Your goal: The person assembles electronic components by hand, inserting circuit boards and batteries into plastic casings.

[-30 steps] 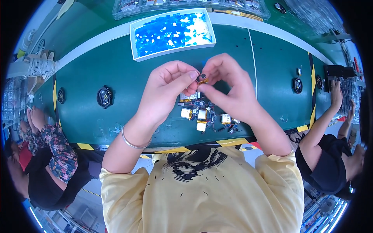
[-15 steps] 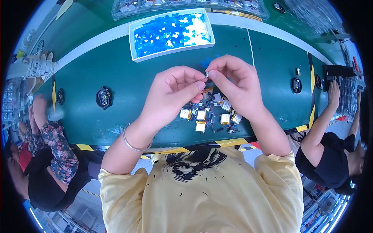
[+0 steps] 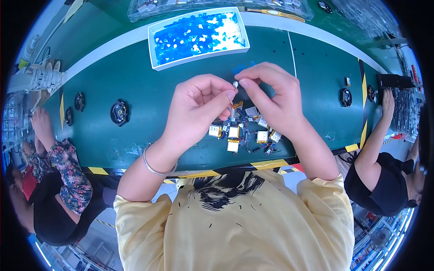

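Observation:
Thumb and forefinger of my left hand (image 3: 201,99) pinch a small silvery round part (image 3: 235,84) over the bench, with what looks like thin wire trailing under the fingers. My right hand (image 3: 275,92) is closed in a pinch just to the right of that part; whatever its fingertips hold, if anything, is too small to make out. Beneath both hands lies a loose pile of small batteries (image 3: 233,132), silver with yellow tape and wires, mixed with little dark electronic parts (image 3: 262,149).
Beyond my hands stands a white box (image 3: 156,67) of blue and white bits. A brush (image 3: 275,14) lies behind it, beside a clear tray (image 3: 135,16). Round black housings (image 3: 120,112) rest to the left and right (image 3: 346,97). Co-workers' arms (image 3: 373,131) reach in at both sides.
My right fingertips have drawn slightly away from the silvery part, which stays in my left hand. Another black housing now lies on the far left, by the co-worker's hand.

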Tool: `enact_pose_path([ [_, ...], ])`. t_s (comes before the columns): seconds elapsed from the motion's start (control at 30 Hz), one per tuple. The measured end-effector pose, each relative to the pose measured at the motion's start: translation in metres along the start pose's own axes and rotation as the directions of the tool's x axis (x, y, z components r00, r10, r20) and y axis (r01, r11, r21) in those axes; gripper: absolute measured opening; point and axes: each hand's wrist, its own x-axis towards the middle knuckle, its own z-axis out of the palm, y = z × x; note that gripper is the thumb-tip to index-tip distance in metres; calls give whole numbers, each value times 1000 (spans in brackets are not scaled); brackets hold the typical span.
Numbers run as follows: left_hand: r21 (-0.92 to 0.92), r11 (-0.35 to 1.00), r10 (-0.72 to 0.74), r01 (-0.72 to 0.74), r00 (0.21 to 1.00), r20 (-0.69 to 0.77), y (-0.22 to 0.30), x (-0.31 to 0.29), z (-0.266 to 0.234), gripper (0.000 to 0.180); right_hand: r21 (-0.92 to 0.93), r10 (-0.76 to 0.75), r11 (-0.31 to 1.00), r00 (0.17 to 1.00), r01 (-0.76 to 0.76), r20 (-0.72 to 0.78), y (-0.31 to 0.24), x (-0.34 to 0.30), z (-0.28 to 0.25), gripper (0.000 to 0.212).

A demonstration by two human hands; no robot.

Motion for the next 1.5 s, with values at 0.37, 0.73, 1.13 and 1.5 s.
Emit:
enact_pose_path([
  [0.37, 64, 996, 57, -57, 998, -3, 0, -4, 1, 5, -191, -267, 946, 964, 262, 3, -7, 1, 4, 13],
  [0.73, -21, 1000, -18, 17, 1000, -18, 5, 2, -8, 9, -367, -173, 918, 984, 148, -38, 31, 36, -10, 27],
  [1.13, -23, 997, -74, 74, 997, 29, 17, -8, -13, 19, -162, -269, 948, 962, 273, 43, -19, -3, 14, 17],
  [1.5, 840, 126, 564, 527, 659, -498, 27, -94, -125, 34, 418, 244, 849, 941, -324, 235, -15, -17, -5, 12],
])
